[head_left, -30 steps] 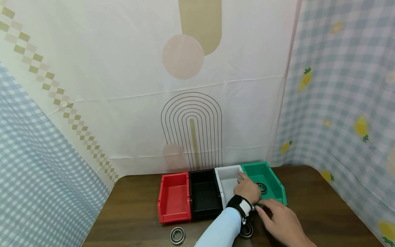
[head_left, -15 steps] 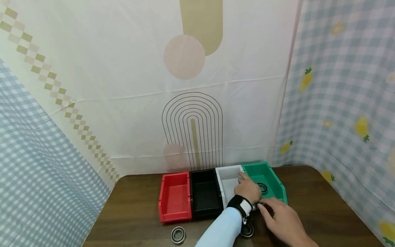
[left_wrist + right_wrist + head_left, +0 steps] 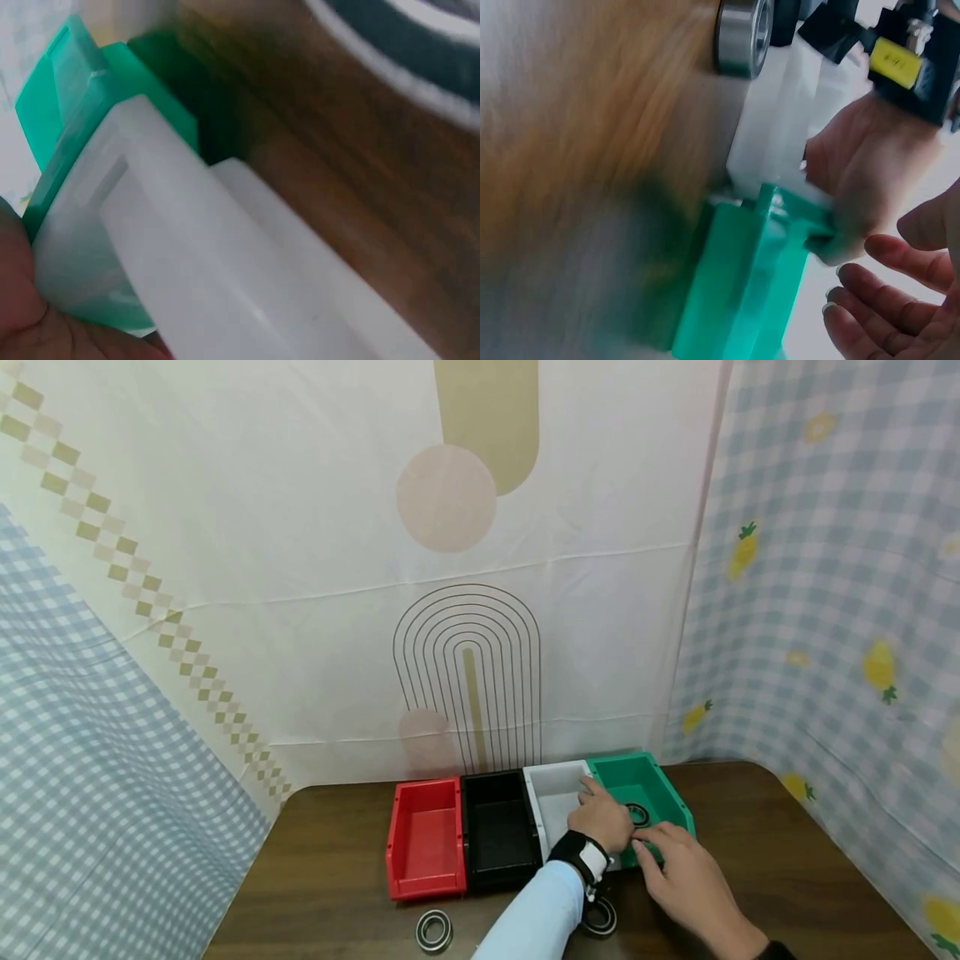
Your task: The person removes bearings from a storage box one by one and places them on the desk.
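In the head view my left hand (image 3: 600,822) reaches across to the wall where the white storage bin (image 3: 553,806) meets the green storage bin (image 3: 628,770). It grips the white bin at that wall, index finger stretched towards the back; the left wrist view shows part of the hand (image 3: 34,319) against the side. A ball bearing (image 3: 638,815) lies inside the green bin. Close to the left hand, my right hand (image 3: 688,877) hovers over the green bin's front end. Its loosely bent fingers (image 3: 885,300) hold nothing in the right wrist view.
Left of the white bin stand a black bin (image 3: 498,827) and a red bin (image 3: 425,888), side by side. One bearing (image 3: 433,932) lies before the red bin. Another bearing (image 3: 600,918) is partly covered by the left forearm. A patterned cloth (image 3: 337,668) hangs behind the table.
My right hand has moved forward and slightly up, from in front of the green bin to over its front end. My left hand stays nearly still, and the bearings keep their places.
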The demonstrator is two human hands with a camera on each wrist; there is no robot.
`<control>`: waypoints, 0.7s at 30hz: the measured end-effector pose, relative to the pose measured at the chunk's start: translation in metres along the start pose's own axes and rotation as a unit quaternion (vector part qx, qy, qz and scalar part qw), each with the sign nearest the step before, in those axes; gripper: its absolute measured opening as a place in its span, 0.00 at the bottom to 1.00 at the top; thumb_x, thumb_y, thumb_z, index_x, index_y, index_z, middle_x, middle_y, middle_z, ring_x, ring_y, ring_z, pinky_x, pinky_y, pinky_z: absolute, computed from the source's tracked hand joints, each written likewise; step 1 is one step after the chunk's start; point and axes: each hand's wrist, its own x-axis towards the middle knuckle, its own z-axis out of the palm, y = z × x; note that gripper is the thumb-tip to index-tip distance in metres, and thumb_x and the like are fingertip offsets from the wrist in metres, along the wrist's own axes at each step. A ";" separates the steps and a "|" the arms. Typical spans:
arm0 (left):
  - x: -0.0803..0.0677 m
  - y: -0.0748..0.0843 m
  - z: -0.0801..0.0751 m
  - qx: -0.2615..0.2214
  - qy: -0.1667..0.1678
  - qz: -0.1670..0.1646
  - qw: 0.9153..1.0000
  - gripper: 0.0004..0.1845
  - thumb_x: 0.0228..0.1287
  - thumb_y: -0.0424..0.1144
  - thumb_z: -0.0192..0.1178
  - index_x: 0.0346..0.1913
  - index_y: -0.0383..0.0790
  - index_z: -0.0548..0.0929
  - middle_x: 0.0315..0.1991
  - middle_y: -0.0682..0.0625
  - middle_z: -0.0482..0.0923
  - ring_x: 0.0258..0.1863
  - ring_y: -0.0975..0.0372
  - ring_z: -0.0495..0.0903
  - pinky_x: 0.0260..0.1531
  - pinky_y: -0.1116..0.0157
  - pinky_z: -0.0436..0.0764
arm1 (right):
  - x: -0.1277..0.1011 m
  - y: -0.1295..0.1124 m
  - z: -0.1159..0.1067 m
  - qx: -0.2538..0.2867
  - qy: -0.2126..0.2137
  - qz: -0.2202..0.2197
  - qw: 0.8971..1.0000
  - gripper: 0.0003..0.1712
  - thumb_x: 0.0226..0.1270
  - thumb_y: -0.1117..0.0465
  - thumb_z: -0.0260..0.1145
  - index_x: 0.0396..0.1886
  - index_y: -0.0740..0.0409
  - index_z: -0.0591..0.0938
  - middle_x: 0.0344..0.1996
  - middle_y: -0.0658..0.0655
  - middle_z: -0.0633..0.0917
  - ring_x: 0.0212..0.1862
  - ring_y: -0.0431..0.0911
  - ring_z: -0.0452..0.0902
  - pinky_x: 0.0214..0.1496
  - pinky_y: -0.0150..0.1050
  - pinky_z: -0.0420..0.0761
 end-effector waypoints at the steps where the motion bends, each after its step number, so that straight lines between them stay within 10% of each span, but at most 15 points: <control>1: 0.001 -0.001 -0.001 -0.001 -0.007 0.001 1.000 0.42 0.82 0.54 0.52 0.84 0.30 0.54 0.66 0.34 0.80 0.31 0.52 0.85 0.26 0.59 0.82 | 0.003 0.002 0.002 -0.001 -0.001 -0.002 1.000 0.08 0.75 0.59 0.70 0.46 0.56 0.92 0.43 0.53 0.89 0.46 0.49 0.86 0.45 0.51 0.87; 21: 0.005 -0.004 0.004 -0.021 -0.010 0.014 1.000 0.40 0.82 0.51 0.49 0.84 0.30 0.53 0.65 0.33 0.79 0.32 0.50 0.85 0.26 0.58 0.81 | 0.058 0.050 0.048 0.051 -0.114 0.017 0.992 0.15 0.68 0.63 0.70 0.53 0.63 0.90 0.55 0.68 0.89 0.57 0.67 0.84 0.60 0.64 0.83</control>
